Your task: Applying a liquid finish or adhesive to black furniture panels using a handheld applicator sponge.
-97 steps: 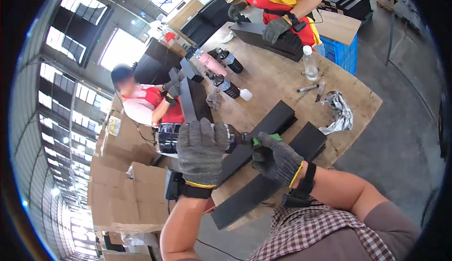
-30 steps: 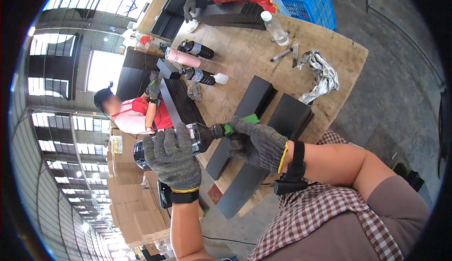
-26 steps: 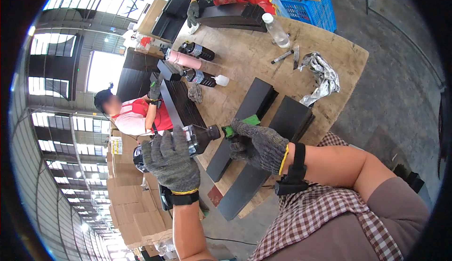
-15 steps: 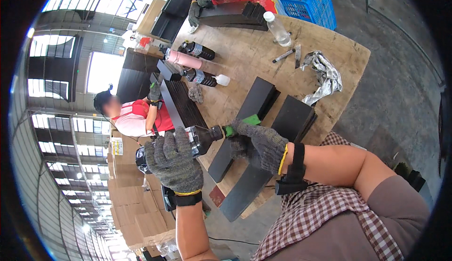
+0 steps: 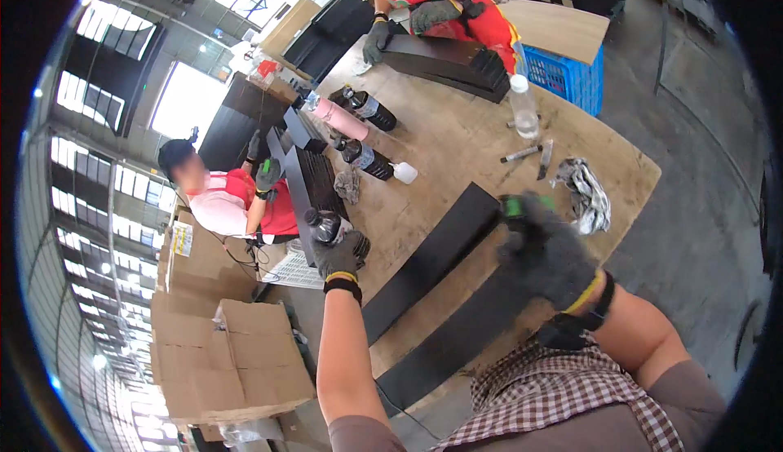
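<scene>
My left hand (image 5: 342,258), in a grey knit glove, is wrapped round a dark plastic bottle (image 5: 326,225). The bottle stands upright at the edge of a stack of long dark boards (image 5: 308,181); whether it touches the table is unclear. My gloved right hand (image 5: 550,260) is smeared by motion. At its fingertips shows a small green pad (image 5: 526,205), partly hidden by the glove. That hand is over the far end of a dark flat board (image 5: 457,339). Beside it, to the left, lies another dark board (image 5: 436,256).
On the wooden table (image 5: 457,142) stand two dark bottles (image 5: 371,109), a pink bottle (image 5: 341,119) and a clear bottle (image 5: 524,109). Crumpled foil-like material (image 5: 586,195) lies right. One co-worker (image 5: 440,11) handles boards at the far side, another (image 5: 232,191) at left. Cartons (image 5: 228,354) stand lower left.
The bottle has gone from tilted toward the green pad to upright, farther off over the table. My right hand and the green pad have moved right, onto the right board. The view has shifted.
</scene>
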### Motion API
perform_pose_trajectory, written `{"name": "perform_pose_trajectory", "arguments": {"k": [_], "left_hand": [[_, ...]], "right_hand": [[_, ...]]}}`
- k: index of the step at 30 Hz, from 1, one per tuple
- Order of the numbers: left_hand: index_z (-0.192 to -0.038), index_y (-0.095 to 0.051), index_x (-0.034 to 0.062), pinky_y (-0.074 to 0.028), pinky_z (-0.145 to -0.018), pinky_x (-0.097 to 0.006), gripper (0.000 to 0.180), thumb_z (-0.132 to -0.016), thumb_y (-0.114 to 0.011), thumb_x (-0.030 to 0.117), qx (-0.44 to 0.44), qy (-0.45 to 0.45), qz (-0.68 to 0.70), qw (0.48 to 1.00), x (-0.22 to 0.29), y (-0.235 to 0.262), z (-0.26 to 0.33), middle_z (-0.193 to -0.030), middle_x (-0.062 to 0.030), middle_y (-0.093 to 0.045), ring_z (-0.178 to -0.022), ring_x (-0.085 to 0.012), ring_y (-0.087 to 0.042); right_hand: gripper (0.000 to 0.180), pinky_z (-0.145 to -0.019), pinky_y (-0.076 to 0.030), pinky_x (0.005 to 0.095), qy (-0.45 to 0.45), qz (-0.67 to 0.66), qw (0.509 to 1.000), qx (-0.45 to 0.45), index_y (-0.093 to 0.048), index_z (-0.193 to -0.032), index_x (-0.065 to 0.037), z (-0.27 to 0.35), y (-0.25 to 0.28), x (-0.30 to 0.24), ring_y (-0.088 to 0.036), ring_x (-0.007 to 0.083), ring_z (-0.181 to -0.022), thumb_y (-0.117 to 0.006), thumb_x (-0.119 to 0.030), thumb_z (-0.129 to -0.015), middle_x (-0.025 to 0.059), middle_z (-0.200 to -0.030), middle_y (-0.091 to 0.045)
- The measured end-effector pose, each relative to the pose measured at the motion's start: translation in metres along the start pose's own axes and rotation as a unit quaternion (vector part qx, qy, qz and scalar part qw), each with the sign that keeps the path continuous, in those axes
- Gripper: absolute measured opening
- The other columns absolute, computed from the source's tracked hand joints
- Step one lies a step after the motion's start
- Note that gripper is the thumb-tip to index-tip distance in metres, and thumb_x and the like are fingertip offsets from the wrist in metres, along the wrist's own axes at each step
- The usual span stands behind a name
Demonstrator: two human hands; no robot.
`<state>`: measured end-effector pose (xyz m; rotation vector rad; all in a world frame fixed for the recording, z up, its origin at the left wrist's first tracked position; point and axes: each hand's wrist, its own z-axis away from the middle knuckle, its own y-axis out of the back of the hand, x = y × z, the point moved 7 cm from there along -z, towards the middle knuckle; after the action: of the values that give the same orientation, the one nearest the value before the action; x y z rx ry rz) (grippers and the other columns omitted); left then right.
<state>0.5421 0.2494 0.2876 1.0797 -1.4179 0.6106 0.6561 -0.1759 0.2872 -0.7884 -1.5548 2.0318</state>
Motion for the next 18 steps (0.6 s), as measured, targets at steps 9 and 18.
{"name": "perform_pose_trajectory", "arguments": {"k": [9, 18], "left_hand": [[-0.139, -0.053, 0.0054, -0.059, -0.083, -0.034, 0.08, -0.07, -0.092, 0.011, 0.018, 0.074, -0.117, 0.99, -0.108, -0.06, -0.046, -0.114, -0.0081, -0.068, -0.095, -0.022, -0.069], [-0.126, -0.068, 0.0083, -0.054, -0.088, -0.035, 0.05, -0.081, -0.089, 0.019, -0.189, 0.139, 0.056, 0.97, -0.09, -0.025, -0.038, -0.108, -0.0017, -0.07, -0.093, -0.0185, -0.065]], "right_hand": [[0.026, -0.073, -0.054, 0.038, 0.107, 0.089, 0.977, 0.161, -0.067, -0.114, -0.017, 0.04, 0.043, -0.069, -0.064, 0.0159, -0.082, -0.065, -0.041, -0.103, -0.0011, -0.094, -0.066], [0.035, -0.065, -0.052, 0.0267, 0.092, 0.163, 0.973, 0.136, -0.065, -0.125, -0.014, 0.039, 0.016, -0.044, -0.06, 0.0086, -0.071, -0.061, -0.043, -0.105, -0.0027, -0.102, -0.07]]}}
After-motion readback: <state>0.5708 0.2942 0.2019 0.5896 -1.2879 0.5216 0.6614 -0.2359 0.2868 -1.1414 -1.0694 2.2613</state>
